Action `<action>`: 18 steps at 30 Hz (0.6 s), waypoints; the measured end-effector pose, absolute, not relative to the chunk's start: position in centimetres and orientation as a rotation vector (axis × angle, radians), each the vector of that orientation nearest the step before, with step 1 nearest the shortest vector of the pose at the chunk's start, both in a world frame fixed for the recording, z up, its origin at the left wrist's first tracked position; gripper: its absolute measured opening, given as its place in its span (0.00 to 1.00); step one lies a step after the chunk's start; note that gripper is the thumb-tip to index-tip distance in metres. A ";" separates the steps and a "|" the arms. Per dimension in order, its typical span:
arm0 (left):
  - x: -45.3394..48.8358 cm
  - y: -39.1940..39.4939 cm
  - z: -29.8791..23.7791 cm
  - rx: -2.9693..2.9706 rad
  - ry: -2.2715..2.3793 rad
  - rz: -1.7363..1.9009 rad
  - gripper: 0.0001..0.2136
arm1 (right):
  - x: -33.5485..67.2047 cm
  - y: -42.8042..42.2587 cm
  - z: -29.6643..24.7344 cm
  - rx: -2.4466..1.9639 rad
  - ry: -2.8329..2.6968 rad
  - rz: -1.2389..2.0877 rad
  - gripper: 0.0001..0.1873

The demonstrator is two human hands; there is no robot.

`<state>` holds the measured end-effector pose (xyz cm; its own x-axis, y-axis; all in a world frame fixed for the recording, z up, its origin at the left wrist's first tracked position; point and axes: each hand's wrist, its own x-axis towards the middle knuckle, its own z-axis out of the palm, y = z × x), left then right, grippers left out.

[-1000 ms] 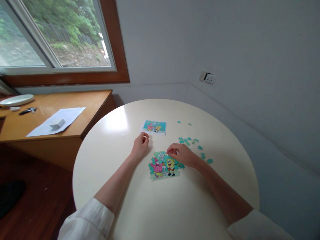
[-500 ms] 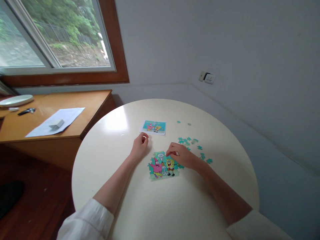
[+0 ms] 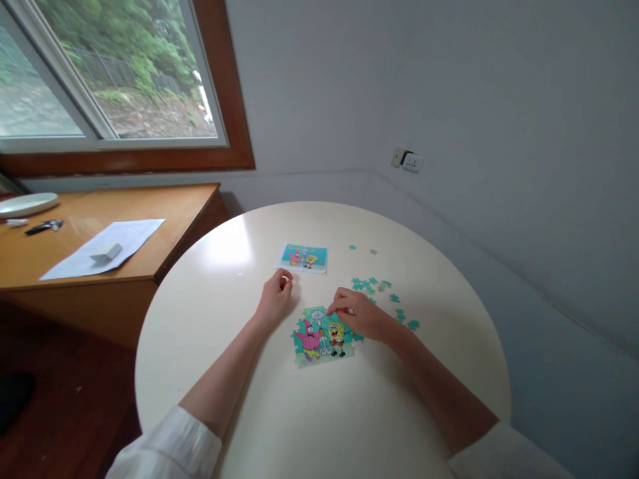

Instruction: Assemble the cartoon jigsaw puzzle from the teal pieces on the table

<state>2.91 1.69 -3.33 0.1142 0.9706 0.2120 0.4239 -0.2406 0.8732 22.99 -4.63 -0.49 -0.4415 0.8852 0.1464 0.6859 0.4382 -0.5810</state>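
While the puzzle (image 3: 319, 346) is partly covered, the right hand (image 3: 362, 315) is placed nearest

Though it is flanked by both hands, the partly joined puzzle, laid on the table (image 3: 284, 426) just below the centre of the frame, is approached more closely by the right. The fingertips of that hand are held at its upper right portion; whether contact is made cannot be told. The longer axis is laid across the frame, the lower edge being tilted slightly up toward the right. The left hand (image 3: 275, 293) is set apart, above and left of the puzzle, near the picture card (image 3: 305, 258). Loose pieces (image 3: 394, 298) are scattered right of centre, beyond the right hand.

The fingers of both hands are curled; whether anything is pinched in either cannot be told. Part of the puzzle's upper right is hidden by the right hand, and both white sleeves (image 3: 172, 439) are cut off by the frame.
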 end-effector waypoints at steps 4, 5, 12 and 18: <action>3.0 1.5 -3.0 1.747 1.370 1.081 0.02 | 23.0 -4.7 -0.4 -1.317 -2.286 0.655 0.18; 3.0 1.5 -2.9 1.748 1.374 1.079 0.02 | 23.0 -4.7 -0.5 -1.325 -2.281 0.670 0.18; 2.8 1.5 -3.0 1.781 1.392 1.073 0.03 | 23.0 -4.7 -0.7 -1.336 -2.240 0.698 0.17; 2.7 1.6 -3.1 1.777 1.385 1.085 0.03 | 23.0 -4.6 -0.9 -1.314 -2.251 0.690 0.18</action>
